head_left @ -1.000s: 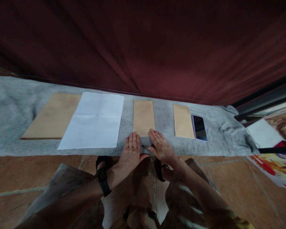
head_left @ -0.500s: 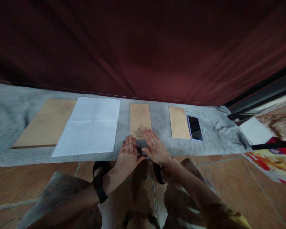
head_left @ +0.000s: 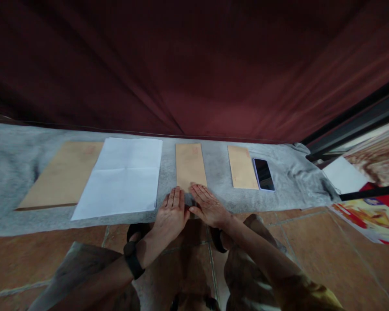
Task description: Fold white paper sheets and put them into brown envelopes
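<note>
A brown paper envelope [head_left: 190, 164] lies flat in front of me on the grey cloth [head_left: 215, 166], upright to my view, with a faint red print at its top right. My right hand [head_left: 210, 206] rests flat with its fingertips on the envelope's near end. Beside it, my left hand [head_left: 171, 214] lies flat, its fingertips at the near left corner of the envelope. The thumbs meet or nearly meet between the hands. Neither hand grips anything. The envelope's near edge is partly hidden under the fingers.
White paper sheets [head_left: 123, 177] with fold creases partly cover a larger brown envelope [head_left: 61, 177] on the left. To the right lie another small brown envelope [head_left: 242, 166] and a phone [head_left: 263, 174]. A dark red cloth [head_left: 194, 86] hangs behind; a colourful box [head_left: 372, 214] stands far right.
My right hand has shifted slightly left along the envelope's near end. The thumbs have come closer together. The view has tilted a little.
</note>
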